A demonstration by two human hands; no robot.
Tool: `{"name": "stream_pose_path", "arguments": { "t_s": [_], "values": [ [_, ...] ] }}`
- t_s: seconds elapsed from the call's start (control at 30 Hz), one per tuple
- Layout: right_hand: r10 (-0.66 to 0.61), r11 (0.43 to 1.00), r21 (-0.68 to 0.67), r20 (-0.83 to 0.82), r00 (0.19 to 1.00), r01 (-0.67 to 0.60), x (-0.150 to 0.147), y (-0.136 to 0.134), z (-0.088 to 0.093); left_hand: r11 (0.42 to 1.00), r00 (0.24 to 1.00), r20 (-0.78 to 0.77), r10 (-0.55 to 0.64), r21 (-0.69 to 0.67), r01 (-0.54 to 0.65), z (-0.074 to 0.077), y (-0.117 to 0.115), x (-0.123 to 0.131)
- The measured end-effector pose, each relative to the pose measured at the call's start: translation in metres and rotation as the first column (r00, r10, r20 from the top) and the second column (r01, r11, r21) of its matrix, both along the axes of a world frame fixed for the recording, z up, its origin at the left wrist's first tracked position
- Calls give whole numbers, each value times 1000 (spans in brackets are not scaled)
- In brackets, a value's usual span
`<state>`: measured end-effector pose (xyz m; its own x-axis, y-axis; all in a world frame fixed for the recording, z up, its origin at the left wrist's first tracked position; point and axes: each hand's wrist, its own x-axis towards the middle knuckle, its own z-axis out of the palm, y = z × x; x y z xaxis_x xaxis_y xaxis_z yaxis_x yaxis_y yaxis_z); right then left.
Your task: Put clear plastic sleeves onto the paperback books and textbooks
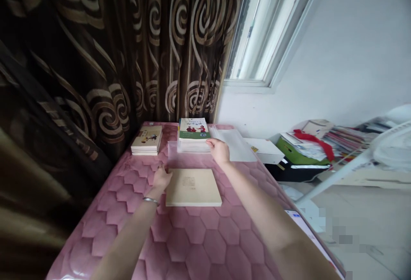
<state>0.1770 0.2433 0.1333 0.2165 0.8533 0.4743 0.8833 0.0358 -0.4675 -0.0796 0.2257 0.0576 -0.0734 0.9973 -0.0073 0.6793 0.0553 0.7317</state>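
A cream-coloured book (pixel 194 187) with a small block of print on its cover lies flat on the pink padded surface in front of me. My left hand (pixel 162 178), with a bangle at the wrist, is closed by the book's upper left corner, at the lower left edge of a clear plastic sheet (pixel 173 153). Fingers pinched, my right hand (pixel 219 151) holds the sheet's upper right side beyond the book. The sheet is see-through, so its full outline is hard to follow. Just behind it stands a stack of books (pixel 194 130) with an illustrated green and white cover.
A smaller stack of tan books (pixel 147 140) sits at the back left. More clear plastic sheets (pixel 236 143) lie at the back right, beside a white box (pixel 265 150). A phone-like screen (pixel 302 226) rests along the right edge. Patterned curtains (pixel 180 49) hang behind.
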Motion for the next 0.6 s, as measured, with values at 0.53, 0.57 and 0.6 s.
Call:
{"name": "stream_pose_path", "arguments": {
  "t_s": [0.53,0.57,0.6],
  "values": [
    [-39,988,-151,-166,985,13,9,36,-36,999,993,-114,14,-43,-19,-1,8,1],
    [-41,986,-169,-172,984,12,11,27,-42,999,990,-142,15,-50,-22,0,6,0],
    [-41,981,-192,-177,983,6,13,16,-48,998,985,-171,12,-59,-22,1,3,-1]
  ]
}}
